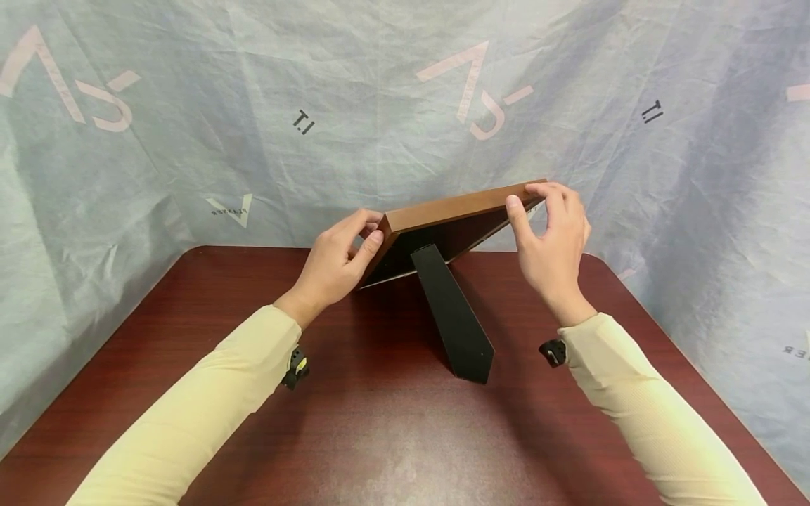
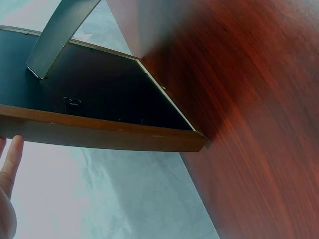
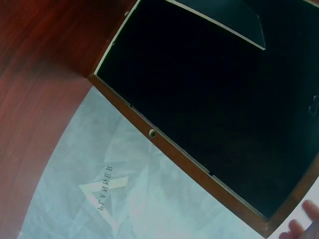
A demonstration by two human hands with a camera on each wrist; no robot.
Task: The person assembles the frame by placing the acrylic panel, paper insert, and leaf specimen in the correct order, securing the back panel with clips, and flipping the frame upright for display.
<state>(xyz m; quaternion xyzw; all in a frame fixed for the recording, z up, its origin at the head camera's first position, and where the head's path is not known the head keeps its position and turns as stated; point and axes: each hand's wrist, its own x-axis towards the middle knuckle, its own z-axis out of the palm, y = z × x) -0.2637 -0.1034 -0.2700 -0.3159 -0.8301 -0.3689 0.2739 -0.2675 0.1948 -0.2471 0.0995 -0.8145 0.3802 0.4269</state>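
Observation:
A brown wooden picture frame (image 1: 465, 206) is tilted with its black back (image 3: 199, 109) toward me and one lower edge at the tabletop. From the back, a black easel leg (image 1: 452, 316) swings out toward me; whether its tip touches the table is hard to tell. My left hand (image 1: 338, 256) grips the frame's upper left corner, thumb on the near side. At the upper right corner, my right hand (image 1: 553, 242) pinches the rim between thumb and fingers. The frame's front is hidden. A small metal hanger (image 2: 72, 102) shows on the back in the left wrist view.
The dark red wooden table (image 1: 392, 436) extends beneath the frame and both forearms. Behind it and at both sides hangs a grey printed cloth (image 1: 354, 84). Black wrist devices are on the left (image 1: 295, 367) and right (image 1: 553, 353) sleeves.

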